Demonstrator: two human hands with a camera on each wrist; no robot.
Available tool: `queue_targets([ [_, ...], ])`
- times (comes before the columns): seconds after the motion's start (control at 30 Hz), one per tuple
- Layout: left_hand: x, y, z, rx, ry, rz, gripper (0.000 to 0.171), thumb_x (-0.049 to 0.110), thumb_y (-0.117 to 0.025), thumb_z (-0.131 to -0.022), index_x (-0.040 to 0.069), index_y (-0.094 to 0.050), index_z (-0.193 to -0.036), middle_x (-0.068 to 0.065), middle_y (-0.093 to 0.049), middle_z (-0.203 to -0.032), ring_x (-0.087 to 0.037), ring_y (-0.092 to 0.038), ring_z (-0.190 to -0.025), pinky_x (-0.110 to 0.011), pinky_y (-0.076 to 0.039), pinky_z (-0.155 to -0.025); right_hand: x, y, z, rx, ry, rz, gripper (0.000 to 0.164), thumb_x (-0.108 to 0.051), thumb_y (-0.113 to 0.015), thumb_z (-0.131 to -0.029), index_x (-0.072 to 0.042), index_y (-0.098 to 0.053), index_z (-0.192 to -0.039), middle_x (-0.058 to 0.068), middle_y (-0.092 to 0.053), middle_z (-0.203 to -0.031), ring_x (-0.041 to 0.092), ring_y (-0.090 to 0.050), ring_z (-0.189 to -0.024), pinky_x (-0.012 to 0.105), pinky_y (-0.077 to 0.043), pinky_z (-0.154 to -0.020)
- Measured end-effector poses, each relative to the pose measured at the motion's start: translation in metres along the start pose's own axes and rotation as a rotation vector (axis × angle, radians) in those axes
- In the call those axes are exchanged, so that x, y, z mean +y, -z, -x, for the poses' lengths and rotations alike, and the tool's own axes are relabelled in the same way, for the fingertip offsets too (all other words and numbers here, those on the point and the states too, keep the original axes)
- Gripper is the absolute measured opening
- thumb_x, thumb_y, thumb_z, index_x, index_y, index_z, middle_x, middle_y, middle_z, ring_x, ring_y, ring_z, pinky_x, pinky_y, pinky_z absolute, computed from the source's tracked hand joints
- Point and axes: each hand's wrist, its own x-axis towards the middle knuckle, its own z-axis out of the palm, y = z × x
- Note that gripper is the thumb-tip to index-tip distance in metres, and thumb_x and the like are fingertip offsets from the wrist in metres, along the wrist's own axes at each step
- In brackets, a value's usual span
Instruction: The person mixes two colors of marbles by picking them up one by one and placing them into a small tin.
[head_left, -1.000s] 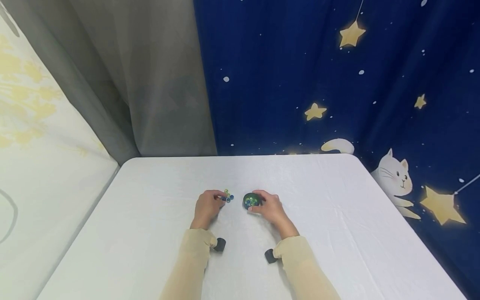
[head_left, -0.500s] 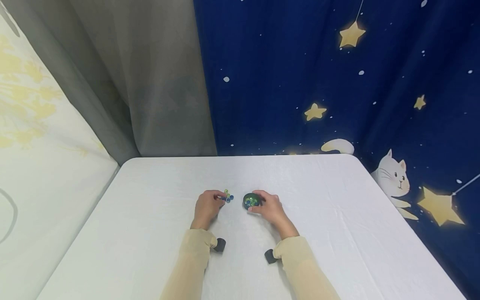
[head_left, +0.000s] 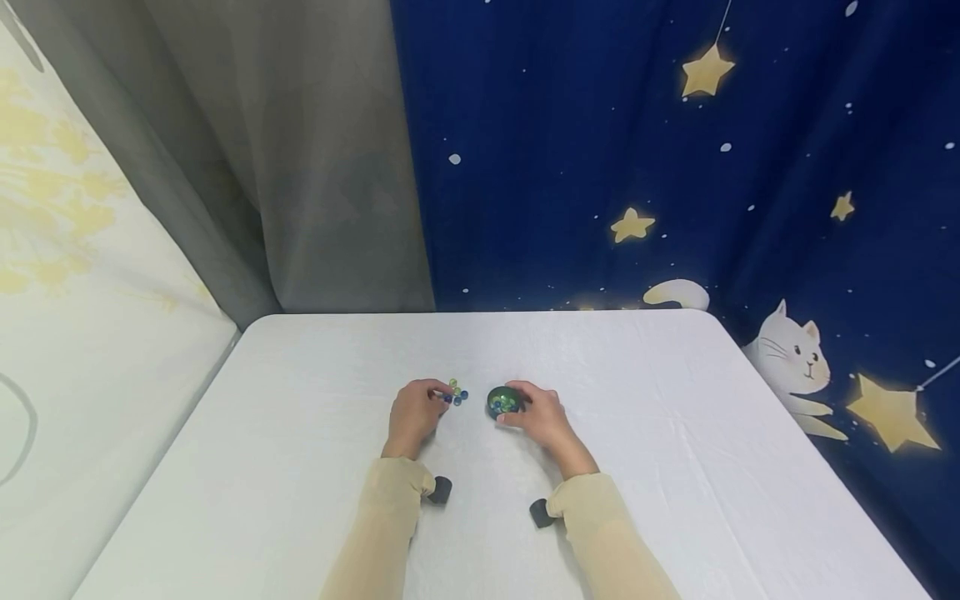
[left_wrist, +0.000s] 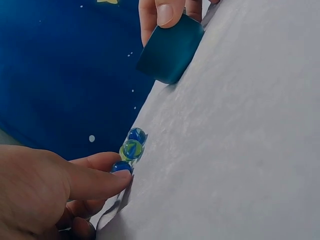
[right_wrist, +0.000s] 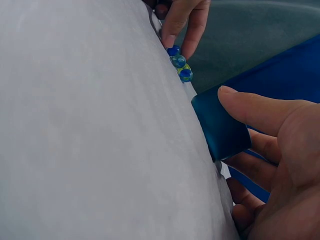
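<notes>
Cup: stands upright on the white bench, with blue and green marbles inside it.
My right hand: at the cup's right side, thumb and fingers gripping it.
My left hand: left of the cup, thumb and finger pinching a blue marble.
Loose marbles: blue and green, clustered just left of the cup.

In both wrist views the bowl hides its marbles; the head view crops both sleeves.
</notes>
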Motion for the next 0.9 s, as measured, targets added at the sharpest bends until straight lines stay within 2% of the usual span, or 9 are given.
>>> queue_targets([
  [0.53,0.0001,-0.0008,-0.0007,0.028,-0.008,-0.002,0.012,0.013,-0.074,-0.084,0.017,-0.074,-0.096,0.0,-0.06,-0.079,-0.019,-0.055,-0.074,-0.036,-0.043,-0.069,0.0018,-0.0016,0.0009,0.004,0.016,0.001,0.058,-0.024,-0.085,-0.074,-0.019,-0.063,-0.128,0.011,-0.061,-0.125,0.038,-0.044,-0.122,0.057,-0.032,-0.101],
  [0.67,0.0029,0.0004,-0.0012,0.034,-0.01,0.032,0.014,0.014,-0.074,-0.084,0.016,-0.074,-0.098,-0.001,-0.062,-0.085,-0.02,-0.057,-0.08,-0.037,-0.045,-0.073,0.0008,-0.001,0.0013,0.001,0.023,0.006,0.059,-0.023,-0.085,-0.074,-0.018,-0.062,-0.128,0.012,-0.061,-0.125,0.038,-0.044,-0.12,0.058,-0.033,-0.099],
  [0.9,0.0071,0.0027,-0.0025,0.001,-0.016,0.114,0.014,0.013,-0.074,-0.085,0.017,-0.075,-0.099,0.0,-0.066,-0.09,-0.022,-0.06,-0.087,-0.04,-0.046,-0.079,0.0003,-0.0005,0.0014,0.003,0.005,-0.007,0.059,-0.024,-0.085,-0.074,-0.019,-0.063,-0.128,0.01,-0.061,-0.125,0.036,-0.044,-0.121,0.056,-0.033,-0.101],
])
